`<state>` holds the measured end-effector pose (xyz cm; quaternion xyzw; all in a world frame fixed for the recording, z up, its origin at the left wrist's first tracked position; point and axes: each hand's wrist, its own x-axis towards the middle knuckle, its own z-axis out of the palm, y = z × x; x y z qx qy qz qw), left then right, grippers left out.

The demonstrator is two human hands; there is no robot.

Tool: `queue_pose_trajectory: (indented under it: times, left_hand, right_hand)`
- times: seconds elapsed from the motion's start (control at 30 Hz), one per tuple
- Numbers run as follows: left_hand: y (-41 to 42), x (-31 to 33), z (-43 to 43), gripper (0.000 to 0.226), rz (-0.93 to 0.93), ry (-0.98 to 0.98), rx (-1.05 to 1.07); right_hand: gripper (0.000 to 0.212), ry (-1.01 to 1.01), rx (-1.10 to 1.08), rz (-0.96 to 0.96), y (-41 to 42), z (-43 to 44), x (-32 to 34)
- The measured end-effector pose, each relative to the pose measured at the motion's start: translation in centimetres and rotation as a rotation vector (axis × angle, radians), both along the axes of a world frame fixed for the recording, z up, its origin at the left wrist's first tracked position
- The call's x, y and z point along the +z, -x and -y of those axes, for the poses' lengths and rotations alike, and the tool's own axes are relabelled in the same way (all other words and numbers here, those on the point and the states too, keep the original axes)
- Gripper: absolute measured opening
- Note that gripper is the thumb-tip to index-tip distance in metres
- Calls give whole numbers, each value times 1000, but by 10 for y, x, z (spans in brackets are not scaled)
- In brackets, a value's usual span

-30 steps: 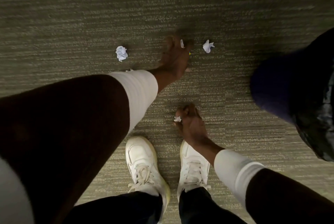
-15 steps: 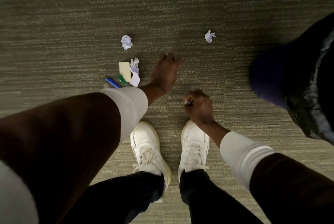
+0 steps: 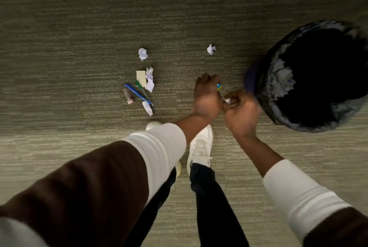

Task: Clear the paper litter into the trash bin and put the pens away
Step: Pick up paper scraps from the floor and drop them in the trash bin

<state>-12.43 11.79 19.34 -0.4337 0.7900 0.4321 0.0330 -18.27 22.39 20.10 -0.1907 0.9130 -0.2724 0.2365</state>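
The head camera looked steeply down from standing height at the carpet (image 3: 79,27), with the person's shoes at lower center.

The left hand (image 3: 207,97) curls over a small blue-and-yellow object (image 3: 218,86), too covered to identify. The right hand (image 3: 242,114) hides most of a white paper scrap (image 3: 227,100). The trash bin (image 3: 298,125) runs off the right edge, its inside black. The left sleeve (image 3: 157,147) covers one white sneaker (image 3: 152,125).
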Motion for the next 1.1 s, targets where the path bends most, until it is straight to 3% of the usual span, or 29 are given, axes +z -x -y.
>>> queue_pose_trajectory:
  times: [0.17, 0.4, 0.57, 0.73, 0.9, 1.1]
  left_hand:
    - [50, 60, -26, 37, -155, -46, 18]
    - [106, 76, -53, 37, -169, -61, -161]
    - [142, 65, -65, 64, -108, -108, -344]
    - [143, 66, -65, 72, -111, -183, -319]
    - [99, 63, -43, 23, -145, -43, -218]
    - [19, 33, 5, 16, -7, -60, -137]
  right_hand:
    - [16, -12, -203, -81, 56, -36, 48]
    - [15, -52, -437, -56, 117, -90, 61]
    - [38, -101, -528, 45, 142, -101, 49]
    - [27, -95, -585, -20, 140, -98, 52]
    - [23, 61, -435, -36, 118, -74, 64]
    - [19, 105, -164, -80, 90, -11, 54]
